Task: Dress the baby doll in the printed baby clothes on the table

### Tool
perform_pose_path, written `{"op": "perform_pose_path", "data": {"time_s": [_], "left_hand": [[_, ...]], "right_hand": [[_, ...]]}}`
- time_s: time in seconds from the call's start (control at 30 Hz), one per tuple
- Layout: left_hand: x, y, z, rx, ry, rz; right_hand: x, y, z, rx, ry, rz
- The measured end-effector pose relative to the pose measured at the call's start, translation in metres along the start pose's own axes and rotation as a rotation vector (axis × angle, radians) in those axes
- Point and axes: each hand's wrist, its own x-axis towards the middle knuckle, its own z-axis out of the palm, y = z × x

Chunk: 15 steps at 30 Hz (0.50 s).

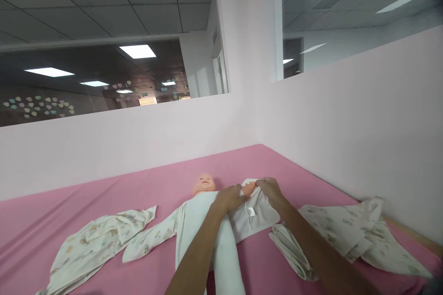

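A baby doll (204,184) lies on its back on the pink mat (69,212), dressed in a white garment (197,226). My left hand (230,198) is closed on the white cloth at the doll's shoulder. My right hand (272,190) pinches the sleeve (256,214) around the doll's small hand (248,189). Both forearms reach in from the bottom edge.
A patterned baby garment (93,239) lies crumpled on the mat to the left. More patterned cloth (349,235) and a folded piece (290,249) lie to the right. Pale pink walls (346,124) close the mat in at the back and right.
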Motion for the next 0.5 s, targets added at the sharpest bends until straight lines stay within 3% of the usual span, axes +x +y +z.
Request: {"op": "perform_pose_path", "data": {"time_s": [0.17,0.3,0.4,0.5], "left_hand": [[0.002,0.001,0.001,0.022,-0.084,-0.010],[0.003,0.002,0.004,0.041,-0.073,-0.036],[0.005,0.003,0.009,0.076,-0.016,-0.066],[0.008,0.004,0.012,0.116,-0.004,-0.070]], "right_hand": [[-0.006,-0.010,-0.006,-0.103,0.083,-0.007],[-0.020,-0.024,-0.006,-0.168,0.077,-0.088],[-0.039,-0.036,0.003,-0.164,0.005,-0.185],[-0.061,-0.047,0.012,-0.099,-0.155,-0.286]]}}
